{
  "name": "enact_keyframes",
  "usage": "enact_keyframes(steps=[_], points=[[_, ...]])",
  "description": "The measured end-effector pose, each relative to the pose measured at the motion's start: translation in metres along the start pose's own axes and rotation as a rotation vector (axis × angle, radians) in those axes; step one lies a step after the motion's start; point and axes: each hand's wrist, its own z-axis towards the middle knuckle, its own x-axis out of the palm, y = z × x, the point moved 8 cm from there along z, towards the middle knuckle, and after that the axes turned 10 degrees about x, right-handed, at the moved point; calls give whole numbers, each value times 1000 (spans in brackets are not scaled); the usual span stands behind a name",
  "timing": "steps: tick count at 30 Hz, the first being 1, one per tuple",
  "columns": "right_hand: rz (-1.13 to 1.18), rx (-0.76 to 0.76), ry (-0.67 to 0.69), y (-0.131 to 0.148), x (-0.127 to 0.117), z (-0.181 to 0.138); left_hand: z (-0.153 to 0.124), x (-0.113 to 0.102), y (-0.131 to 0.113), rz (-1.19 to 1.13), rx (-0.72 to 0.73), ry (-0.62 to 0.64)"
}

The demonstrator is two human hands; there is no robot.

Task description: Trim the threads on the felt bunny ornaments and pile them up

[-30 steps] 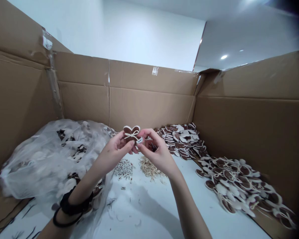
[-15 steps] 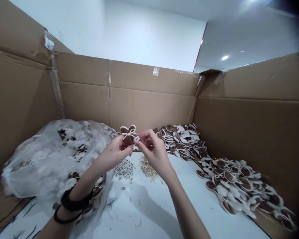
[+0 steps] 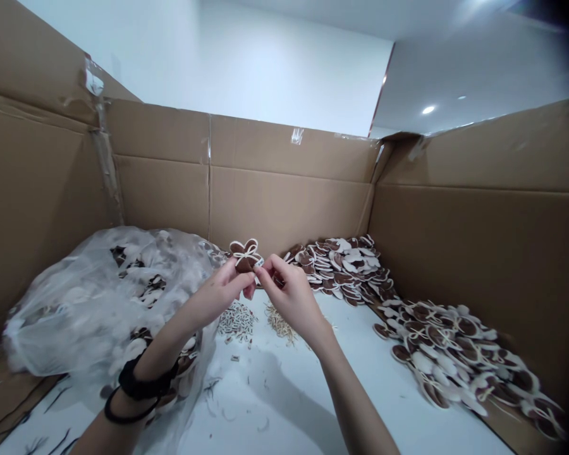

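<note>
My left hand pinches a brown heart-shaped ornament with a white edge and a white string bow, held up over the white table. My right hand is closed beside it, its thumb and forefinger pinching a small white tag at the ornament's lower right. Both hands meet in the middle of the view, above two small heaps of loose bits. Black bands circle my left wrist.
Cardboard walls fence the table on three sides. A clear plastic bag of ornaments lies at the left. Piles of finished brown-and-white ornaments spread at the back and along the right wall. Small heaps of tags and strings lie under my hands.
Both hands have shifted slightly left and up with the ornament. My right fingers have closed in tighter on the tag at its lower edge.
</note>
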Motion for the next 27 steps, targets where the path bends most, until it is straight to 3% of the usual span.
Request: enact_keyframes(steps=[9, 16, 21, 27], points=[[-9, -17, -44, -4, 4, 3, -3, 4, -11, 52, 19, 23], [82, -88, 40, -2, 15, 3, -4, 5, -18, 52, 44, -3], [-138, -158, -26, 1, 16, -1, -1, 4, -15, 12, 82, -77], [-78, -218, -92, 1, 13, -6, 2, 10, -11, -112, 167, -104]])
